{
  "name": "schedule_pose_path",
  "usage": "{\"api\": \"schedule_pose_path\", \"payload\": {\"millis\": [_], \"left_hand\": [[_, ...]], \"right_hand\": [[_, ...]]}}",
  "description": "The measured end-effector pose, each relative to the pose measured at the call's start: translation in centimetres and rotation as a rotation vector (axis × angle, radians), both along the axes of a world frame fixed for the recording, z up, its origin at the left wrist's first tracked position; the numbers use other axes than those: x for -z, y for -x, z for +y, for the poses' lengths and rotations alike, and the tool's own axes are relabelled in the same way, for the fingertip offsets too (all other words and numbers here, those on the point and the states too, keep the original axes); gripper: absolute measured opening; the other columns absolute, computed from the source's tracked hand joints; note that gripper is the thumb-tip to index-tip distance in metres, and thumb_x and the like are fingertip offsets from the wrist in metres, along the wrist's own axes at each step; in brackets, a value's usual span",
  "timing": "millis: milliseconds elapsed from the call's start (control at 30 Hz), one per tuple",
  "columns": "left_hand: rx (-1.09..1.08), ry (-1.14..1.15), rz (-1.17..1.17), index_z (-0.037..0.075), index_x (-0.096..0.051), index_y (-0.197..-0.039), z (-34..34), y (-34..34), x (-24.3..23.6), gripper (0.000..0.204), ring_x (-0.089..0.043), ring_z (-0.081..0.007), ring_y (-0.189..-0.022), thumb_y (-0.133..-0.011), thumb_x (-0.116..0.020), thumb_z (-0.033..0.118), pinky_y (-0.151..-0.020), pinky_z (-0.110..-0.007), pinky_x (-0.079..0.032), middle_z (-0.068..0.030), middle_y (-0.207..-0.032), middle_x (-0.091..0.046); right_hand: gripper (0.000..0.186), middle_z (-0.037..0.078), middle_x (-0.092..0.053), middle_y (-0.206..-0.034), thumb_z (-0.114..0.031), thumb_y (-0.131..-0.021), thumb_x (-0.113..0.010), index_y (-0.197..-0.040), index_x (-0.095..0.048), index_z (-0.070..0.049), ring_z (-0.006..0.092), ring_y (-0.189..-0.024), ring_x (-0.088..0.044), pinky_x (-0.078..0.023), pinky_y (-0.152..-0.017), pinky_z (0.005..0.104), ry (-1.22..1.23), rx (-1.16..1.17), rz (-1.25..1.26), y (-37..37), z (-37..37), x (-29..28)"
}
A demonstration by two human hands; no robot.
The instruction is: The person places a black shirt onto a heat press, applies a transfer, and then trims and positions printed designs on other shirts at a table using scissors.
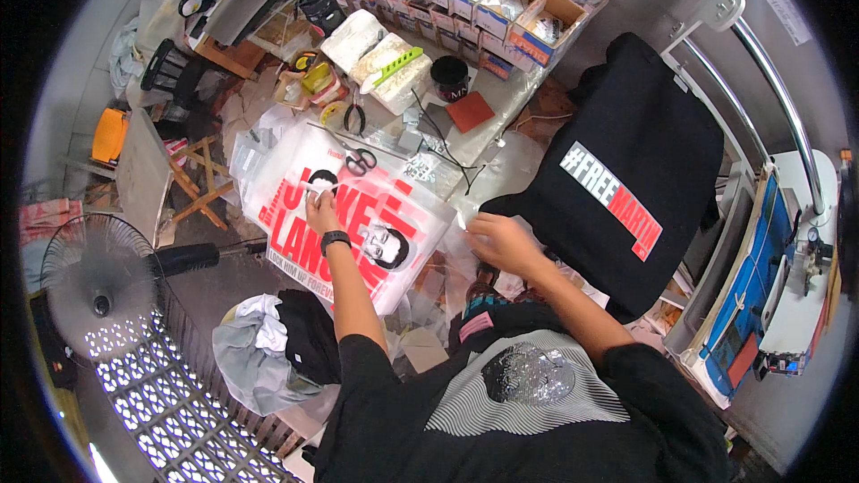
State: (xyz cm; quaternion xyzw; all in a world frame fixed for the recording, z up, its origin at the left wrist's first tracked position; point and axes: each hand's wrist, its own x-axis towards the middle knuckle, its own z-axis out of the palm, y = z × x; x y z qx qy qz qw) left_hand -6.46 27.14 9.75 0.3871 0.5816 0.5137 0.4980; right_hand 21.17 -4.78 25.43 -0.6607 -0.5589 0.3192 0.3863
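My left hand (322, 212), with a dark band on its wrist, is over a printed transfer sheet (295, 241) that carries red lettering and black-and-white portraits. Its fingers are closed near a small white piece, and what they grip is too small to make out. Off the sheet's right edge, my right hand (503, 241) pinches a small white scrap (463, 218) between thumb and fingers. Scissors (360, 161) with dark handles lie on the sheet's upper part. Right of my hands, a black T-shirt (617, 134) with white and red print is draped over a heat press (801, 241).
Cardboard bins (501, 13) of small packets line the table's back. Nearer are a black mug (449, 78), a red-brown square (470, 112), a green-handled tool (394, 70) and a tape roll (334, 114). A fan (100, 277) and a cloth heap (255, 358) are at the left.
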Motion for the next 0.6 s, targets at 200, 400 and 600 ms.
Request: {"api": "schedule_pose_path", "payload": {"millis": [200, 400, 600], "left_hand": [[0.114, -0.316, 1.126, -0.006, -0.052, -0.137, -5.1, 0.9, -0.3, 0.062, -0.058, -0.0425, -0.119, -0.092, -0.064, 0.035, -0.102, -0.051, -0.047, -0.0293, -0.130, -0.059], [0.848, -0.711, 0.476, 0.002, -0.070, -0.108, -21.6, -25.6, -10.9, 0.018, -0.063, -0.0237, -0.087, -0.091, -0.065, 0.007, -0.078, -0.035, -0.050, -0.0107, -0.097, -0.066], [1.058, -0.757, 0.815, 0.005, -0.065, -0.124, -26.9, -36.9, -11.5, 0.050, -0.057, -0.0344, -0.110, -0.082, -0.080, 0.029, -0.098, -0.047, -0.044, -0.0184, -0.116, -0.060]], "right_hand": [[0.021, 0.018, -0.071, -0.090, -0.018, -0.093, -0.063, -0.096, -0.071, 0.001, 0.0299, -0.084, -0.070, -0.053, -0.074, 0.0379, 0.193, 1.115, -0.245, -11.1, -21.2, -3.5], [0.040, 0.021, -0.071, -0.080, -0.036, -0.090, -0.066, -0.092, -0.072, 0.003, 0.0380, -0.080, -0.071, -0.054, -0.074, 0.0450, 0.364, 1.489, -0.216, -15.8, -26.5, -0.8], [0.054, 0.021, -0.068, -0.117, -0.045, -0.079, -0.077, -0.115, -0.067, -0.005, 0.0376, -0.105, -0.068, -0.054, -0.086, 0.0499, 0.630, 1.365, -0.134, -16.4, -24.9, 0.0]]}}
